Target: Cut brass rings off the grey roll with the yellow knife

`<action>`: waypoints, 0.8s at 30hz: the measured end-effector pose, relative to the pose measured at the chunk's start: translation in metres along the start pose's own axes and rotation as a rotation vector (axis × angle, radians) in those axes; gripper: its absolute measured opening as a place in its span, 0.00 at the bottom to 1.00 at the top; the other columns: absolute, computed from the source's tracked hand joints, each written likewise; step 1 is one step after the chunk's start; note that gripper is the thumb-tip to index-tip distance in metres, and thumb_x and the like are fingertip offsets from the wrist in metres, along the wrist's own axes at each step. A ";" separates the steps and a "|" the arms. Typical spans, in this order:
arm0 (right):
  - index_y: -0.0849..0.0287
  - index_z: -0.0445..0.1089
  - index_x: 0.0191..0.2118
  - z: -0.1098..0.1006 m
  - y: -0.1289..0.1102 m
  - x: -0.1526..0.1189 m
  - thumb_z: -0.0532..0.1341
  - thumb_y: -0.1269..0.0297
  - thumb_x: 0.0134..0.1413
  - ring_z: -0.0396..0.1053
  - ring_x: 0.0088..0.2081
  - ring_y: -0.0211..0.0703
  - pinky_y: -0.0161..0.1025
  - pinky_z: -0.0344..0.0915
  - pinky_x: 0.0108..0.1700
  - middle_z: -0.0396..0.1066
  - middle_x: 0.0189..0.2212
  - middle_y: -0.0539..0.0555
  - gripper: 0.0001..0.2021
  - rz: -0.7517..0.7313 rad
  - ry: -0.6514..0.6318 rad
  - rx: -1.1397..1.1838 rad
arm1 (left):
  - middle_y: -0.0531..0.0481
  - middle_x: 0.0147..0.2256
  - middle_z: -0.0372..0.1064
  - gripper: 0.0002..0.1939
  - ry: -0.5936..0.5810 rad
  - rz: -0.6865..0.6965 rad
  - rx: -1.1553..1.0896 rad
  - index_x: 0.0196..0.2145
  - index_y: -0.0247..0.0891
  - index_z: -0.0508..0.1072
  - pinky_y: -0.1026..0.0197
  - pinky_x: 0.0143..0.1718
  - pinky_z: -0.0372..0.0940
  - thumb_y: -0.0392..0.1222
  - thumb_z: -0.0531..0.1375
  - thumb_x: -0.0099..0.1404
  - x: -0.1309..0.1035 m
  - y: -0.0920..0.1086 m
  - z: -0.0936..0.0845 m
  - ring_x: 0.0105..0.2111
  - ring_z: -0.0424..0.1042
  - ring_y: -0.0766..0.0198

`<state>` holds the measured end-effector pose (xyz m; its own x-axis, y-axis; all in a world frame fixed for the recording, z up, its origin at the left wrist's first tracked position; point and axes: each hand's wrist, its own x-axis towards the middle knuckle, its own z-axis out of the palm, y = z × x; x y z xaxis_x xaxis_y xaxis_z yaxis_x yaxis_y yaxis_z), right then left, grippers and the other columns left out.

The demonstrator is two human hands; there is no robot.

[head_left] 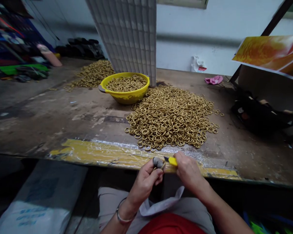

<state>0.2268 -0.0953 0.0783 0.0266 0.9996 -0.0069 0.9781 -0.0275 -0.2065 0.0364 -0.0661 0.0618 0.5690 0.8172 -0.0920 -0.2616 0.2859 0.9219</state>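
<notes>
Two ring piles (pixel 171 117); one yellow basin (pixel 129 97); one yellow-handled cutter (pixel 173 161); one left hand (pixel 145 179); one right hand (pixel 188 168); one bracelet (pixel 117 213). The gold-coloured rings (pixel 127 84) are too many to count.

Bare hands of the wearer, seen from above. The left forearm (pixel 117 221) rises obliquely toward its wrist (pixel 129 208), and the left hand (pixel 144 182) is turned inward, its fingers bent and its thumb (pixel 155 175) angled across toward the right hand (pixel 187 168) in a closed pinch. The right hand lies just beside the left and slightly farther from the body, back uppermost, fingers curled into a closed grip directed toward the left fingertips. The right forearm (pixel 226 206) slants from behind its hand, away from the left arm. The two hands are near one another but apart.
</notes>
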 end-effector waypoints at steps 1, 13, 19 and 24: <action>0.59 0.68 0.36 0.000 0.006 0.004 0.52 0.82 0.53 0.66 0.30 0.41 0.37 0.53 0.31 0.71 0.33 0.55 0.12 0.071 0.007 -0.045 | 0.53 0.27 0.61 0.11 -0.016 0.003 -0.040 0.33 0.35 0.68 0.70 0.20 0.51 0.46 0.63 0.63 -0.003 0.004 -0.001 0.21 0.55 0.74; 0.60 0.67 0.34 0.020 0.017 0.050 0.55 0.78 0.51 0.64 0.30 0.39 0.36 0.51 0.31 0.69 0.35 0.54 0.08 0.152 0.223 -0.032 | 0.54 0.25 0.62 0.14 0.126 -0.184 -0.386 0.31 0.36 0.66 0.73 0.16 0.46 0.45 0.66 0.57 0.006 0.002 -0.010 0.20 0.56 0.74; 0.58 0.66 0.28 0.006 0.016 0.035 0.58 0.62 0.56 0.59 0.25 0.36 0.34 0.55 0.29 0.64 0.23 0.48 0.09 0.121 0.269 0.719 | 0.47 0.28 0.69 0.18 0.151 -0.255 -0.342 0.30 0.33 0.69 0.74 0.13 0.48 0.50 0.68 0.55 0.015 -0.001 -0.005 0.22 0.63 0.72; 0.59 0.65 0.31 0.004 -0.011 0.015 0.65 0.52 0.52 0.49 0.16 0.29 0.29 0.47 0.19 0.58 0.16 0.43 0.15 0.188 -0.090 1.527 | 0.52 0.26 0.68 0.15 0.097 -0.211 -0.322 0.35 0.35 0.69 0.75 0.13 0.48 0.46 0.68 0.57 0.025 -0.007 0.007 0.19 0.62 0.74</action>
<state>0.2157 -0.0795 0.0764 0.0539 0.9799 -0.1919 -0.1758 -0.1799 -0.9679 0.0575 -0.0509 0.0558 0.5637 0.7632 -0.3160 -0.3869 0.5819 0.7153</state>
